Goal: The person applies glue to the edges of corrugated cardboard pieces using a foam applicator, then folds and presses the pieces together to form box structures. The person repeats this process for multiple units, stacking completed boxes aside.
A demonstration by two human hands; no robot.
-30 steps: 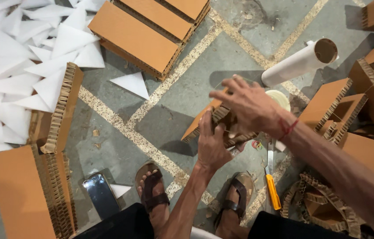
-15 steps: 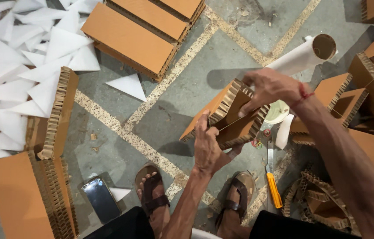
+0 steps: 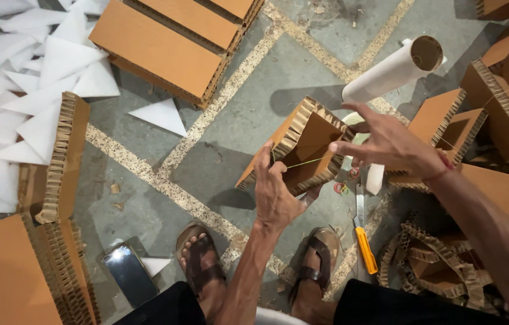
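A grey stone floor [image 3: 248, 150] crossed by pale speckled inlay strips fills the view, seen from above by a person seated with both sandalled feet [image 3: 203, 268] planted on it. The largest things are flat honeycomb cardboard slabs [image 3: 164, 48] stacked at the top, with more brown honeycomb blocks [image 3: 7, 277] at the lower left and folded cardboard pieces [image 3: 501, 108] at the right edge. A heap of white paper triangles [image 3: 19, 102] covers the upper left, and one lone triangle [image 3: 161, 115] lies apart on the bare floor. A white cardboard tube [image 3: 390, 72] lies at the upper right, just above the hands. In the middle, held off the floor, is a folded honeycomb cardboard corner piece [image 3: 305, 147], its brown face inward and its ribbed edges outward. The left hand [image 3: 275, 192] grips its lower near edge, fingers closed on the cardboard. The right hand [image 3: 393, 144] is at the piece's right side with fingers spread, pulling a thin yellow-green rubber band [image 3: 305, 161] taut across the open face toward the left hand. A dark phone [image 3: 127, 274] lies on the floor by the left foot. A utility knife [image 3: 363, 232] with an orange handle lies by the right foot, and small coloured rubber bands [image 3: 341, 188] lie just above it.
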